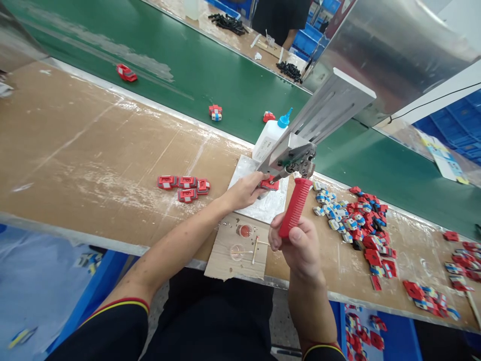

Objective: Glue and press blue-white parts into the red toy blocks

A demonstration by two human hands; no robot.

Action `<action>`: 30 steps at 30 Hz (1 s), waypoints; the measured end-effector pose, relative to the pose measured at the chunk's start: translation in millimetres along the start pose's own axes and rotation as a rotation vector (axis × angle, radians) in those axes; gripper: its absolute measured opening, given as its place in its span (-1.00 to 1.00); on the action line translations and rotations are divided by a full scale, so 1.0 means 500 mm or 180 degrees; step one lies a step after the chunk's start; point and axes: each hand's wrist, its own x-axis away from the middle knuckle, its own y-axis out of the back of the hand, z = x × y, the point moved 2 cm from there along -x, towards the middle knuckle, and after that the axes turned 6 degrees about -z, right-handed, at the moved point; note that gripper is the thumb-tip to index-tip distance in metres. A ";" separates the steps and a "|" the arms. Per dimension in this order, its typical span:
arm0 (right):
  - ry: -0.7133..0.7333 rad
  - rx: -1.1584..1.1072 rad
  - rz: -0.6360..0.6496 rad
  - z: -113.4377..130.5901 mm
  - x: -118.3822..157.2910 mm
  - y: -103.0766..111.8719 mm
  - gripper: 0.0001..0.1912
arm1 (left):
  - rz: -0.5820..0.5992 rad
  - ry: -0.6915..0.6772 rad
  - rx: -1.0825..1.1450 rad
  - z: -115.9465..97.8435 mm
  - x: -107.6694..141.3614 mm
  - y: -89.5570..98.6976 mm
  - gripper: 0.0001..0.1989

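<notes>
My right hand [298,243] is wrapped round the red ribbed handle [296,208] of a toggle clamp press [296,160], fixed to a metal upright. With my left hand [246,190] I hold a red toy car part [269,184] under the press tip, above the metal base plate [240,175]. My fingers hide part of it. Left of the plate lies a small group of red and grey toy parts [187,194]. A white squeeze bottle [268,140] with a blue nozzle stands behind the press.
Heaped red and white-blue toy parts [353,215] lie on the right. A cardboard piece [221,260] in front bears small cups [245,230] and cotton swabs [255,250]. A green conveyor belt [158,95] runs behind with several parts. Across it is another person [280,22].
</notes>
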 end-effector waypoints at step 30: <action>0.0391 0.1258 -0.0857 -0.122 0.042 0.160 -0.47 | 0.0171 -0.0178 -0.0489 0.017 -0.005 0.016 -0.68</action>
